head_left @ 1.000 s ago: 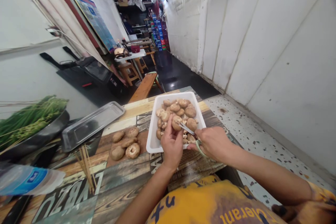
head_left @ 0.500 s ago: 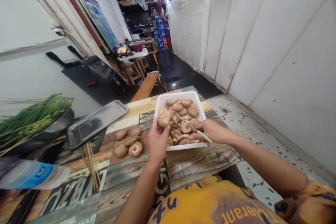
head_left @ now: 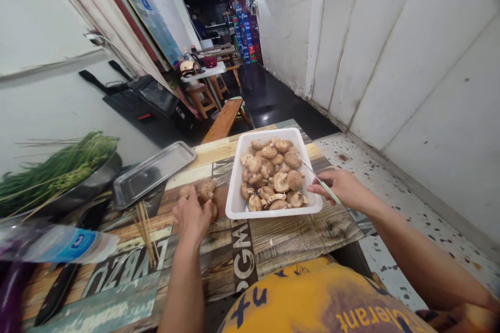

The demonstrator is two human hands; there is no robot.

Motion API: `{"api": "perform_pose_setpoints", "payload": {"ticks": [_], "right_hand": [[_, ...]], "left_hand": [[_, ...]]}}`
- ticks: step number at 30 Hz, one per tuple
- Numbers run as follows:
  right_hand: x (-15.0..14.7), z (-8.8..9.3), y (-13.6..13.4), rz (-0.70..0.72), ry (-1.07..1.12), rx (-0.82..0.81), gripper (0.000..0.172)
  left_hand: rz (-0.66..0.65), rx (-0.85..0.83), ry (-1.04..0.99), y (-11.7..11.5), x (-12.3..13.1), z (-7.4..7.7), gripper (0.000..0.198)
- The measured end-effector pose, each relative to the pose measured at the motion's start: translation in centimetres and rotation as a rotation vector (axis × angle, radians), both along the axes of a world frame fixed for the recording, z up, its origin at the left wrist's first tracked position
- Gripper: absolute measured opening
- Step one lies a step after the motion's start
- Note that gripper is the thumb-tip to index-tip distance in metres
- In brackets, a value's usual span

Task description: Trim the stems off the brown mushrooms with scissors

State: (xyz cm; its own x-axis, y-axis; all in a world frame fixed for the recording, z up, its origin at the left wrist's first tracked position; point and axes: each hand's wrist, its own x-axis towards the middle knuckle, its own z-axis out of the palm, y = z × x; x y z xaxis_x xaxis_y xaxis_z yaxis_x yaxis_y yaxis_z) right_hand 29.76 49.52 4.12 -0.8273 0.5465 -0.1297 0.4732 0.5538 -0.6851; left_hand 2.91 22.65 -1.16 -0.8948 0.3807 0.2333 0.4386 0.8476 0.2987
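Your left hand (head_left: 192, 218) reaches loose mushrooms (head_left: 207, 188)
Its grip I cannot tell; your right hand (head_left: 346, 187) grasps scissors (head_left: 330, 193) by the white tray (head_left: 234, 182)

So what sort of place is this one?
Probably a small eatery, or a room used as one: mushrooms in a white tub, greens heaped in a metal bowl, and a white table with stools farther back.
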Motion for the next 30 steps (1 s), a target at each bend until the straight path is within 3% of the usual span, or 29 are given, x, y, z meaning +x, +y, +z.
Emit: {"api": "perform_pose_setpoints", "payload": {"ticks": [3,4,6,8,11,14,16,19,21,24,26,28,30], "right_hand": [[0.6,-0.7,0.0,-0.022,0.029,-0.057,0.044],[0.7,-0.9,0.0,-0.026,0.043,-0.081,0.044],[1.0,-1.4,-0.1,-0.031,0.071,-0.124,0.046],[1.2,-1.9,-0.2,-0.038,0.092,-0.148,0.046],[1.5,-2.3,-0.4,-0.046,0.112,-0.175,0.045],[1.9,-2.2,-0.7,-0.054,0.129,-0.208,0.044],[2.2,-1.9,-0.8,-0.068,0.133,-0.217,0.042],[2.6,-1.5,-1.0,-0.096,0.126,-0.191,0.043],[2.7,-1.2,-1.1,-0.119,0.121,-0.079,0.044],[2.4,-0.8,-1.6,-0.111,0.104,0.232,0.044],[2.0,-0.6,-2.0,-0.069,0.084,0.442,0.042],[1.4,-0.3,-2.4,-0.026,0.051,0.626,0.038],[0.8,0.2,-2.6,0.013,0.008,0.793,0.035]], "left_hand": [[-0.034,0.058,0.154,2.1,1.4,1.7,0.059],[-0.13,0.087,0.208,3.1,1.9,2.3,0.056],[-0.445,0.091,0.259,5.8,3.1,3.3,0.047],[-0.776,0.016,0.229,8.9,4.3,3.8,0.047],[-1.137,-0.148,0.187,13.3,6.0,3.9,0.049],[-1.409,-0.273,0.126,16.2,7.2,3.5,0.039],[-1.484,-0.312,0.071,17.2,7.6,3.5,0.031],[-1.438,-0.205,-0.06,17.3,7.5,4.1,0.024],[-1.261,0.065,-0.233,16.7,7.3,4.7,0.03],[-0.844,0.544,-0.74,15.4,7.2,5.4,0.037],[-0.64,0.728,-1.097,14.6,7.4,5.6,0.042],[-0.549,0.812,-1.286,13.8,7.8,5.5,0.043],[-0.507,0.864,-1.28,13.2,8.3,5.3,0.043]]}}
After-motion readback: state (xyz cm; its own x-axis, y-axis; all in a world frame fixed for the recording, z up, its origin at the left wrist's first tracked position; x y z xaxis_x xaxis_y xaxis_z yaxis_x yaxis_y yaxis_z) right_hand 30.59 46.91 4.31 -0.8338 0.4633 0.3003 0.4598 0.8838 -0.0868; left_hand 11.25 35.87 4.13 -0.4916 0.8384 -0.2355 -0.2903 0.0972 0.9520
